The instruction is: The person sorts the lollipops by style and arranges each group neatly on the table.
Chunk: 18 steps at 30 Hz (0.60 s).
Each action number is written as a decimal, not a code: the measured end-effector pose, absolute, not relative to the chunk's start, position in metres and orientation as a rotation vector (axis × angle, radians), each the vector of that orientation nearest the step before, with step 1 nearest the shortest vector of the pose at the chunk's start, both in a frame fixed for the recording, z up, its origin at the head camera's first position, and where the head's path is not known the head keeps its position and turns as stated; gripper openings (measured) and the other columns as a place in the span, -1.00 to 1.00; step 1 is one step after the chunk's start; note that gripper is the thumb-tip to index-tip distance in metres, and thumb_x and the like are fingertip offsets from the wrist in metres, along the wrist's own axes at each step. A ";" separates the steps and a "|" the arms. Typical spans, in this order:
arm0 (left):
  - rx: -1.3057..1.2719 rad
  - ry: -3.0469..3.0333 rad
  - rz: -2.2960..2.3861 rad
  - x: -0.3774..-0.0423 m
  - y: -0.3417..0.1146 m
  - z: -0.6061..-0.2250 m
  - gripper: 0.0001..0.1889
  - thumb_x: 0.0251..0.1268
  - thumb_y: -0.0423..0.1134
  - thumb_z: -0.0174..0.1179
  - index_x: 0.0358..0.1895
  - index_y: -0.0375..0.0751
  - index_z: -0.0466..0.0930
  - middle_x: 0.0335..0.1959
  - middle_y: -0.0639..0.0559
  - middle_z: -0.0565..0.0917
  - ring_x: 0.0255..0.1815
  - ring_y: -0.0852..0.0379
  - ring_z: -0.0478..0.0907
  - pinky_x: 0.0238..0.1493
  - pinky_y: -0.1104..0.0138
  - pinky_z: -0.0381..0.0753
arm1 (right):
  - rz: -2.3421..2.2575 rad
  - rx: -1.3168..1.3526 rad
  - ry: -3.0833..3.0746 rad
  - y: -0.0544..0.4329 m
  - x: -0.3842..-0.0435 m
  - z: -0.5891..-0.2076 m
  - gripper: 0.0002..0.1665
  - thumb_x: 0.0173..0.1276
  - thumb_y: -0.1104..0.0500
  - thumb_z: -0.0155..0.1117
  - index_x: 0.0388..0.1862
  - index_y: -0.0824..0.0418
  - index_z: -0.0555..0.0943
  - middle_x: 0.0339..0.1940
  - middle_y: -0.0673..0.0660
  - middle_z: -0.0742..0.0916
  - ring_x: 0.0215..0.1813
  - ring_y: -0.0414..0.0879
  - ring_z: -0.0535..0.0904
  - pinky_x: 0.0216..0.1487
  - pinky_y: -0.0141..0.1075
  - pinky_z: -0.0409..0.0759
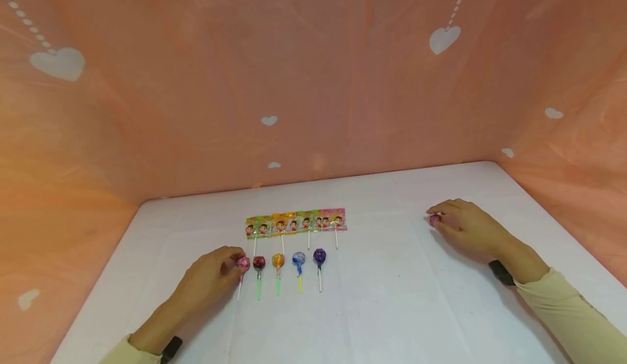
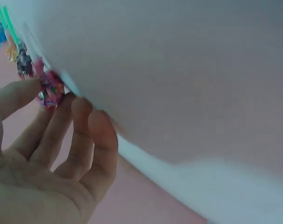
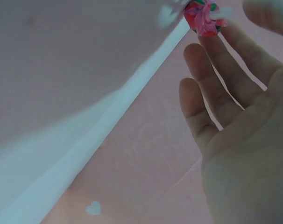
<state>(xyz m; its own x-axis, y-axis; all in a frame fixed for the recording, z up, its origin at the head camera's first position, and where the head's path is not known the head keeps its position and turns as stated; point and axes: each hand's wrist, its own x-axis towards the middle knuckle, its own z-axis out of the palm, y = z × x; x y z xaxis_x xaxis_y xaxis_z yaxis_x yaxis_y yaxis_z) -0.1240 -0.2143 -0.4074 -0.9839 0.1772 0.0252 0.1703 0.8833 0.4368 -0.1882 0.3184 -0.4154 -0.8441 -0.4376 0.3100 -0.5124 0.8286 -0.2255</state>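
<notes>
My left hand (image 1: 208, 278) pinches the round head of a pink-wrapped lollipop (image 1: 243, 264) between thumb and fingertips, its white stick pointing toward me. In the left wrist view, the thumb (image 2: 24, 91) meets one side of the wrapper. Beside it in a row lie a dark red lollipop (image 1: 259, 263), an orange one (image 1: 278, 260), a blue one (image 1: 299, 259) and a purple one (image 1: 319, 255). Far to the right, my right hand (image 1: 467, 227) reaches around another pink lollipop (image 3: 206, 17), fingers extended and thumb apart from it. Its stick is hidden.
Behind the row lie several flat lollipops in printed green, orange and pink packets (image 1: 284, 224), sticks toward me. All rest on a white-covered table (image 1: 382, 304). A peach curtain (image 1: 318, 81) with white hearts surrounds the back and sides.
</notes>
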 end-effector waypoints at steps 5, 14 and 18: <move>0.283 3.020 0.675 -0.128 -0.213 -0.403 -0.71 0.20 -0.20 0.35 0.00 -0.08 0.67 -0.28 0.13 0.74 -0.42 0.23 0.46 -0.34 0.25 0.42 | 0.413 0.750 -2.757 0.319 -0.188 -0.416 -0.72 0.36 0.20 0.27 0.03 0.08 0.68 -0.01 0.02 0.74 0.10 0.04 0.62 0.15 0.00 0.45; 0.303 3.054 0.621 -0.131 -0.214 -0.405 -0.73 0.18 -0.19 0.36 -0.04 -0.07 0.71 -0.20 0.06 0.76 -0.34 0.17 0.53 -0.23 0.09 0.55 | 0.420 0.727 -2.779 0.322 -0.188 -0.416 -0.72 0.38 0.19 0.24 0.05 0.08 0.68 -0.01 0.04 0.74 0.09 0.05 0.63 0.14 0.02 0.48; 0.297 3.057 0.593 -0.130 -0.214 -0.408 -0.71 0.16 -0.21 0.35 -0.01 -0.07 0.71 -0.20 0.07 0.75 -0.36 0.17 0.51 -0.28 0.12 0.54 | 0.394 0.785 -2.748 0.322 -0.190 -0.417 -0.71 0.36 0.26 0.20 0.00 0.08 0.72 -0.06 -0.03 0.76 0.05 -0.02 0.63 0.13 -0.06 0.46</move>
<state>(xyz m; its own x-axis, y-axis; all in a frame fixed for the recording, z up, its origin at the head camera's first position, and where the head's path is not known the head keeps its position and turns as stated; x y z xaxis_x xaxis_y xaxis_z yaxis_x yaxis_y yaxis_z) -0.1304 -0.2141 -0.4080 -0.9819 0.1881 0.0224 0.1828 0.9102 0.3717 -0.1895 0.3221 -0.4169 -0.8215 -0.4754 0.3149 -0.5446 0.8177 -0.1865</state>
